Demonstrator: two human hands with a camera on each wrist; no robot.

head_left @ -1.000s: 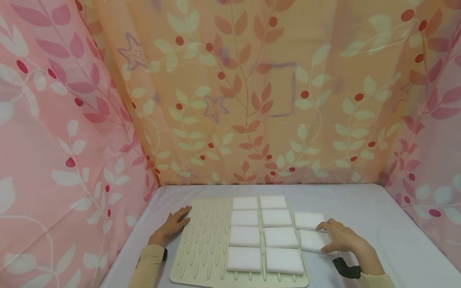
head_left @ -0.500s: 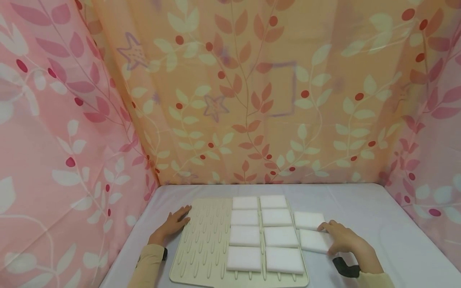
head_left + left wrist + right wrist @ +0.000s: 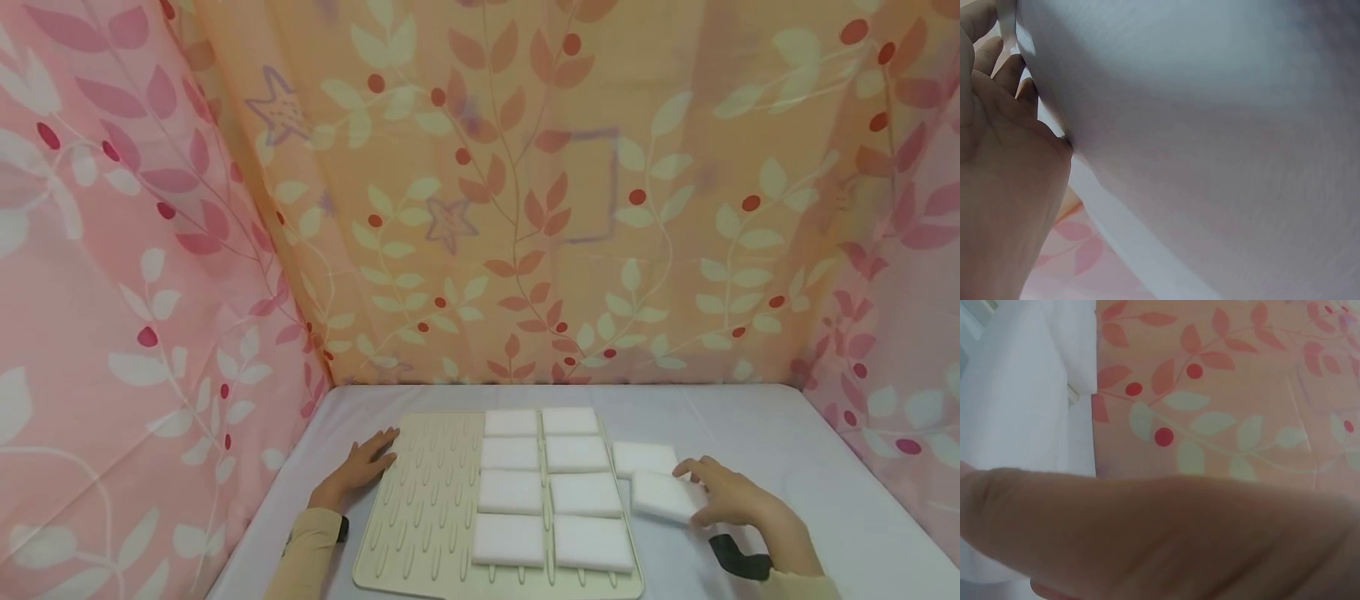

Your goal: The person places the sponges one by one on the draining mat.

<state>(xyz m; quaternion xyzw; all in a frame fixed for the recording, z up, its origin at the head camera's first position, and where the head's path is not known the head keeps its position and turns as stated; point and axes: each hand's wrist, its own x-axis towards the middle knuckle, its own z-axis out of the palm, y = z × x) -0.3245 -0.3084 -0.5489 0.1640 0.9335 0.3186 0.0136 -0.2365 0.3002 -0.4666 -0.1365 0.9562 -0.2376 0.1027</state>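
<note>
In the head view my right hand (image 3: 735, 496) pinches a white sponge block (image 3: 663, 495) at its right end, thumb at the near side and fingers at the far side. The block is slightly tilted, with a shadow below it. A second white block (image 3: 643, 458) lies just behind it. Its thumb (image 3: 1054, 519) fills the lower part of the right wrist view, against the white block (image 3: 1010, 412). My left hand (image 3: 363, 462) rests with extended fingers at the left edge of a cream ridged mat (image 3: 420, 500). In the left wrist view the palm (image 3: 1010, 169) stands beside white cloth.
Several white sponge blocks (image 3: 510, 492) lie in two columns on the right part of the mat. Upright ridges show on its left part. A white cloth covers the table (image 3: 840, 517), and patterned curtains (image 3: 525, 208) stand behind and at both sides.
My right hand has taken a firmer grip on the near sponge block and shifted right with it; the block now sits tilted and farther from the mat. The left hand has not moved.
</note>
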